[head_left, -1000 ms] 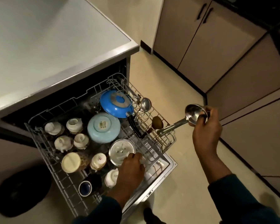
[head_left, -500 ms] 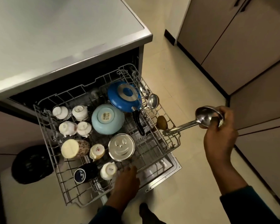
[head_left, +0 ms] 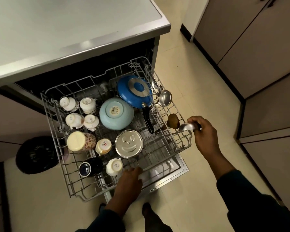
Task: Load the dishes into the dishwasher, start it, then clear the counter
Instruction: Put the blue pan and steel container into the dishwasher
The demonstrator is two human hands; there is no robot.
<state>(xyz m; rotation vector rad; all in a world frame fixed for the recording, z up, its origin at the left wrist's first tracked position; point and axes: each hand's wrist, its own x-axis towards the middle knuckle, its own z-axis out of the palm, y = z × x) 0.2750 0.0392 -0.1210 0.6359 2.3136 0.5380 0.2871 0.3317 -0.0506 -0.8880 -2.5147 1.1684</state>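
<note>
Ladle held over the pulled-out rack

The right hand [head_left: 206, 136] grips a steel ladle [head_left: 187, 127] by its bowl at the rack's [head_left: 77, 186] three o'clock edge; the left hand [head_left: 129, 181], fingers relaxed, rests on its six o'clock rim

Blue pan [head_left: 135, 91], pale-blue bowl [head_left: 116, 113], floral-patterned cream mug [head_left: 81, 141] (brown flowers), silver smiley-embossed tin [head_left: 129, 144].

Dishwasher rack [head_left: 182, 149]: bare wire at 4 o'clock, between steel lid [head_left: 129, 144] and right rim. Cups [head_left: 74, 120] crowd 9 o'clock; blue pan [head_left: 135, 91] and bowl [head_left: 116, 113] block 12.
</note>
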